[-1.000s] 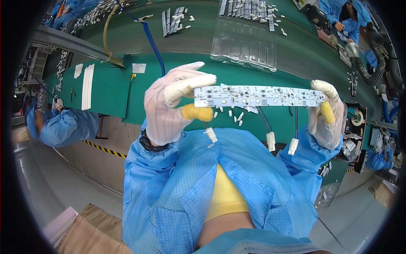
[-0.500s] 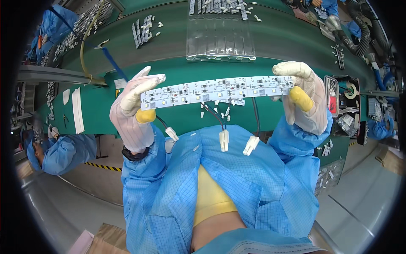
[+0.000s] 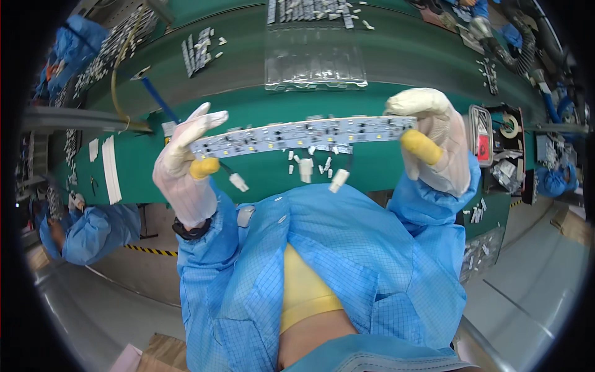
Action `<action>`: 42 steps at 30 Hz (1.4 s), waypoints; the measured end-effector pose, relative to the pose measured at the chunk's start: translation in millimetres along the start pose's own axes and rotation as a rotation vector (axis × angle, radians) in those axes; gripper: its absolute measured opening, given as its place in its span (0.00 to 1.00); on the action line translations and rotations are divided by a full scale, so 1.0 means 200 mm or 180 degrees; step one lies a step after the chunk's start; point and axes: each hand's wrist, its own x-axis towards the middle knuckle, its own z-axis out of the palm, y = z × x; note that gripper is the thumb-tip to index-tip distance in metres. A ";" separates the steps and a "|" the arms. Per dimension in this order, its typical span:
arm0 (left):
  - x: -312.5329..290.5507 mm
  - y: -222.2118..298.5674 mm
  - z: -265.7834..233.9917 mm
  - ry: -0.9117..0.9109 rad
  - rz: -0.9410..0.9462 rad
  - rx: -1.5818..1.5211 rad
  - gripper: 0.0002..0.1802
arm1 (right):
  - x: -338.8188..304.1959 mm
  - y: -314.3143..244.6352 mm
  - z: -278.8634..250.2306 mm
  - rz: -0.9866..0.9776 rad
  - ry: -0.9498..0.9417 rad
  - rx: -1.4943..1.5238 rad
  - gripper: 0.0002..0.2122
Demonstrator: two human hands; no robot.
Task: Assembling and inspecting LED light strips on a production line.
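Note:
Between my two gloved hands I hold a long white LED circuit board strip (image 3: 302, 136), lifted above the green bench. My left hand (image 3: 189, 149) pinches its left end, a yellow-covered thumb below and fingers behind and above. At the right end, my right hand (image 3: 431, 139) grips the board the same way, its thumb in yellow too. Short wires hang from the strip with white plug connectors: a left connector (image 3: 238, 181), a middle connector (image 3: 305, 170) and a right connector (image 3: 339, 180). Behind it, partly hidden, another board piece (image 3: 343, 149) lies on the bench among small white connectors.
A clear plastic tray (image 3: 316, 65) stands at the far middle, with several boards piled beyond it. More board strips (image 3: 197, 53) lie at the far left. White strips (image 3: 111, 169) rest on the left of the bench. A tool box (image 3: 480, 136) is on the right. Co-workers in blue sit around.
The strip has tilted, showing its face at a flatter angle, and both hands have shifted slightly left. The hanging connectors have swung up closer to the strip.

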 end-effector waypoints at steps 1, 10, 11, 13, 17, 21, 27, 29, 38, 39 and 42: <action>0.00 0.00 0.01 -0.0041 0.0005 -0.0069 0.17 | 0.00 0.01 0.01 -0.0055 -0.0041 0.0003 0.18; 0.03 0.03 0.01 -0.0241 -0.1033 0.0277 0.26 | 0.03 -0.03 -0.01 0.0210 -0.0142 -0.0166 0.18; 0.02 0.02 0.01 -0.0201 -0.0976 0.0268 0.27 | 0.03 -0.03 -0.01 0.0185 -0.0115 -0.0196 0.18; 0.03 0.02 0.01 -0.0182 -0.0895 0.0130 0.27 | 0.03 -0.03 -0.01 0.0128 -0.0052 -0.0236 0.17; 0.01 0.01 0.02 0.0010 -0.0560 -0.0414 0.28 | 0.02 -0.02 -0.01 0.0058 -0.0028 -0.0277 0.16; 0.00 0.03 0.01 0.0152 -0.0547 -0.0414 0.28 | 0.03 -0.02 -0.01 0.0002 0.0061 -0.0511 0.17; 0.02 0.11 0.06 -0.0074 -0.0264 -0.0322 0.24 | 0.07 0.07 -0.04 -0.0048 0.0164 0.0051 0.18; 0.04 0.10 0.00 -0.0634 0.0373 0.0116 0.18 | 0.10 0.14 -0.02 -0.0129 0.0202 0.0164 0.18; 0.04 0.08 0.02 -0.0139 -0.0944 -0.0631 0.28 | 0.07 0.08 -0.02 0.0017 0.0093 -0.0279 0.19; 0.06 0.07 0.01 -0.0138 -0.1099 -0.0389 0.30 | 0.04 0.05 0.01 0.0017 0.0055 -0.0315 0.19; 0.06 0.03 0.00 -0.0133 -0.1269 -0.0051 0.33 | -0.01 0.01 0.06 -0.0051 0.0010 -0.0324 0.19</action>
